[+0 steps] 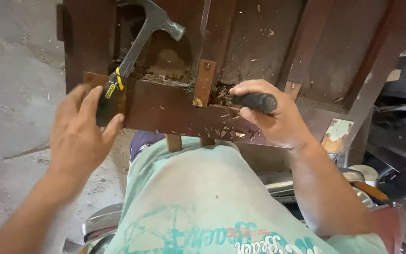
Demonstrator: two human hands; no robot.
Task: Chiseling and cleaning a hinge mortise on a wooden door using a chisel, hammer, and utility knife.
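Grey concrete floor (10,94) is lying off to your left, and against it your left hand (78,134) is hovering with fingers spread and holding nothing, just at the black-and-yellow grip of the steel claw hammer (139,44), which is leaning with its head up against the dark brown wooden furniture piece (259,42). A brass hinge plate (204,82) is sitting between your hands beside the splintered, chip-strewn cavity, and your right hand (273,120) is closing tight around a black tool handle (255,101) whose working end is hidden in the debris.

Steel claw hammer (137,44) leans handle-down against dark wood board (175,110).
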